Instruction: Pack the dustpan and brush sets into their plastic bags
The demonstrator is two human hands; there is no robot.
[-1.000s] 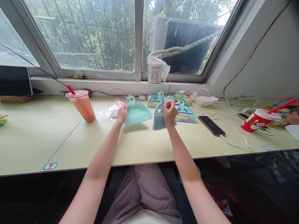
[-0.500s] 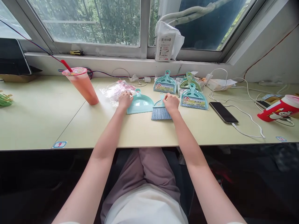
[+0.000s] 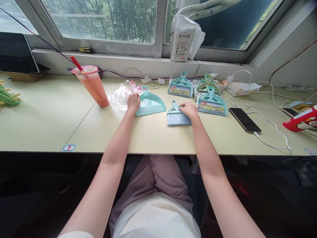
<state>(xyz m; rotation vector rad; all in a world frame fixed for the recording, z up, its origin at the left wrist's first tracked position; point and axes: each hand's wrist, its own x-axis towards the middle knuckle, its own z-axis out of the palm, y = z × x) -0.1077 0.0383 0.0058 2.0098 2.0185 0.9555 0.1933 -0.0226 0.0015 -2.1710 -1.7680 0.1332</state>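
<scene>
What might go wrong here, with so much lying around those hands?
The left hand, at the dustpan, might snag the clear plastic beside it. A wide swing left could tip the tall pink drink. The right hand, at the brush, might nudge the nearest wrapped set.

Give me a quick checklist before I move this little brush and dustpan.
1. Left hand at the dustpan: ok, at its left side.
2. Right hand on the brush: ok.
3. Firm grip on the brush: cannot tell, fingers partly hidden.
4. Brush and dustpan apart: ok, a gap shows.
5. Loose clear plastic well away from the left hand: not ok, right beside it.
</scene>
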